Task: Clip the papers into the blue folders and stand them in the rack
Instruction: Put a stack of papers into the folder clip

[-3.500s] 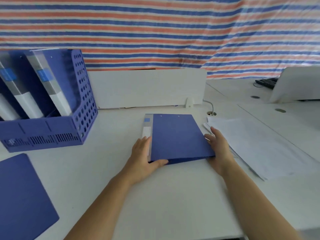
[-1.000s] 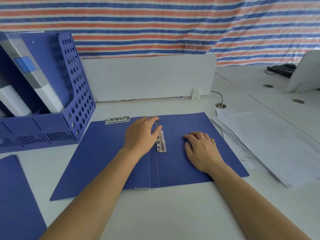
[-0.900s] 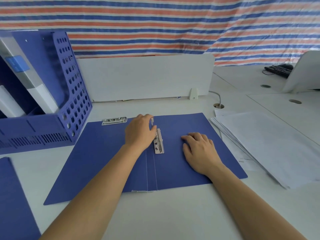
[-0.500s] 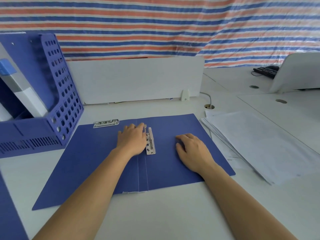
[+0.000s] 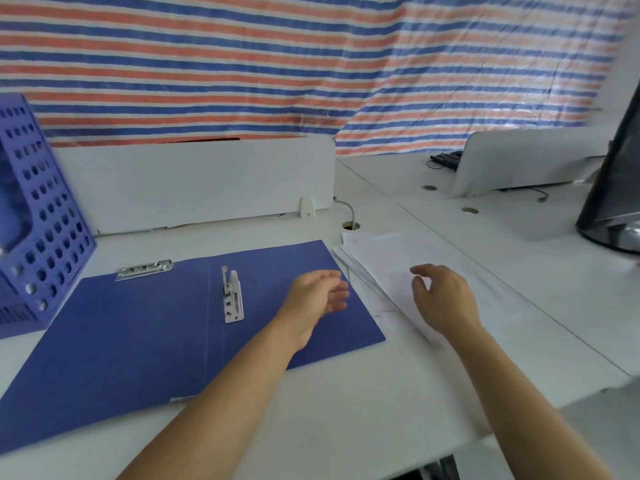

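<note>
On the white tabletop [image 5: 346, 427] your blue folder [image 5: 138, 334] lies spread open, its metal clip [image 5: 232, 299] raised beside the spine. Your left hand [image 5: 317, 299] hovers open over the right flap, holding nothing. Your right hand [image 5: 445, 297] (fingers loosely curled, empty) hangs above the papers [image 5: 398, 258] just beside the folder; the blue rack [image 5: 41, 230] stands at far left.

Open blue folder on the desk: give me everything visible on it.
The blue folder lies flat and fully open on the white desk, inside up, matte like plastic or coated board, with a double crease down the middle. A metal spring clip sits right of the crease, its lever raised. A second metal clip is at the far edge of the left panel. No paper is inside. The left hand is over the right panel; contact is unclear. The paper stack lies just right of it.
</note>
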A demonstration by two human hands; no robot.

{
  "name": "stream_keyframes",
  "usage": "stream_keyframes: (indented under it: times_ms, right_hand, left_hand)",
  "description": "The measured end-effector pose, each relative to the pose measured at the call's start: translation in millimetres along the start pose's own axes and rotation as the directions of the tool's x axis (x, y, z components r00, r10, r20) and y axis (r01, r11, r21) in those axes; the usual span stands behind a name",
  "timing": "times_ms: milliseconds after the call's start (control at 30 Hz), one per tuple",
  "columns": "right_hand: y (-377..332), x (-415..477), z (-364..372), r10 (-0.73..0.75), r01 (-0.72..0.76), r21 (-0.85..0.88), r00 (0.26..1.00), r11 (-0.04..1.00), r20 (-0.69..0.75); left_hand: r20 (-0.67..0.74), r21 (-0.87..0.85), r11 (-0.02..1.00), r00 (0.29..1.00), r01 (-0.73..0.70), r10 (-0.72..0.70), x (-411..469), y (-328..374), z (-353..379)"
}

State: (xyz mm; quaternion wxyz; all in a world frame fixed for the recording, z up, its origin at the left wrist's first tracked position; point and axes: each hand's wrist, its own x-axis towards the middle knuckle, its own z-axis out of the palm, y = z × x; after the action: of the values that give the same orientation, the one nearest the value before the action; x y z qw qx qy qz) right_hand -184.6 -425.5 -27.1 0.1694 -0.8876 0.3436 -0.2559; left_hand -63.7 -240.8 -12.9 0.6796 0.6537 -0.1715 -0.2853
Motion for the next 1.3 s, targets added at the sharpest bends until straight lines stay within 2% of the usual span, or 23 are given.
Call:
stream_keyframes:
  times_ms: [67,200,333,567,767,967,1133,1200,1300]
  right_hand:
    - [24,8,-9,0.065,-0.067,-0.088,0.997,0.994,-0.029]
    - [62,15,-9,0.213,-0.210,-0.207,0.977,0.956,-0.009]
    - [75,13,1,0.188,-0.150,-0.279,0.976,0.948,0.112]
    - [74,14,4,0.166,-0.128,-0.324,0.982,0.937,0.093]
    - [74,13,4,0.158,-0.129,-0.304,0.985,0.944,0.071]
    - [75,12,4,0.131,-0.113,-0.278,0.990,0.954,0.046]
    - [75,12,4,0.123,-0.109,-0.275,0.992,0.955,0.034]
    - [76,12,5,0.138,-0.125,-0.250,0.990,0.960,0.035]
    - [75,13,3,0.184,-0.187,-0.120,0.982,0.975,-0.036]
  left_hand:
    - [0.062,-0.267,0.949,0.985,0.169,-0.158,3,5,24]
    - [0.141,-0.406,0.834,0.927,0.374,-0.347,14,11,55]
    - [0.198,-0.515,0.743,0.903,0.427,-0.382,24,21,66]
    - [0.159,-0.511,0.724,0.879,0.463,-0.449,44,24,73]
    - [0.063,-0.449,0.788,0.895,0.422,-0.442,59,26,87]
    - [0.072,-0.222,0.888,0.915,0.404,-0.398,60,13,100]
    - [-0.019,-0.025,0.985,0.985,0.168,-0.169,60,-5,110]
    - [-0.065,-0.009,0.995,0.992,0.104,-0.104,54,-7,110]
    - [-0.087,-0.056,0.998,0.996,-0.004,0.000,44,0,101]
